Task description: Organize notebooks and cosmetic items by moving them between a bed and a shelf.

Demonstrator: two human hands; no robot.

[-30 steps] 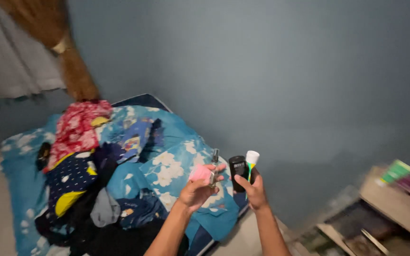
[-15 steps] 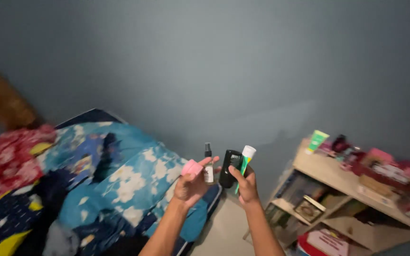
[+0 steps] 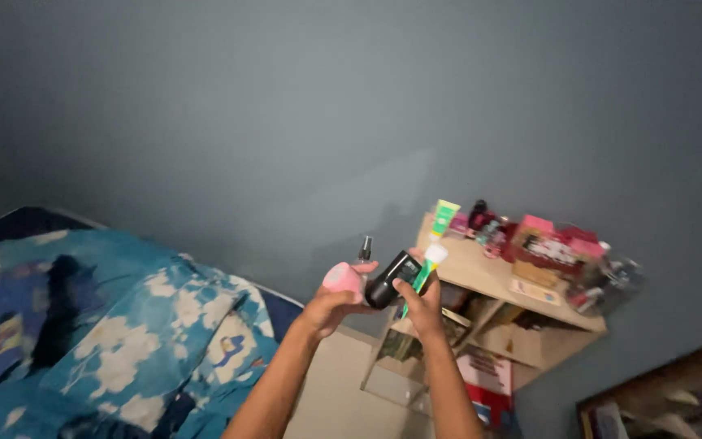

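My left hand (image 3: 328, 307) is raised in front of me, gripping a small pink container (image 3: 341, 278) and a little clear spray bottle (image 3: 364, 251) with a dark cap. My right hand (image 3: 421, 304) is right beside it, closed around a black bottle (image 3: 393, 279) and a green tube (image 3: 426, 268) with a white cap. Both hands are held up in front of the grey-blue wall, just left of a wooden shelf unit (image 3: 489, 280).
The shelf unit's top carries a green tube (image 3: 445, 218), dark bottles and pink-red boxes (image 3: 552, 242); lower shelves hold books and frames. A bed with a blue floral cover (image 3: 115, 341) lies at lower left. A dark wooden frame (image 3: 668, 394) sits at lower right.
The view has swung right: the clothes pile and curtain have left the frame and the shelf unit has come near the middle. Both hands keep their items and are now close to the shelf.
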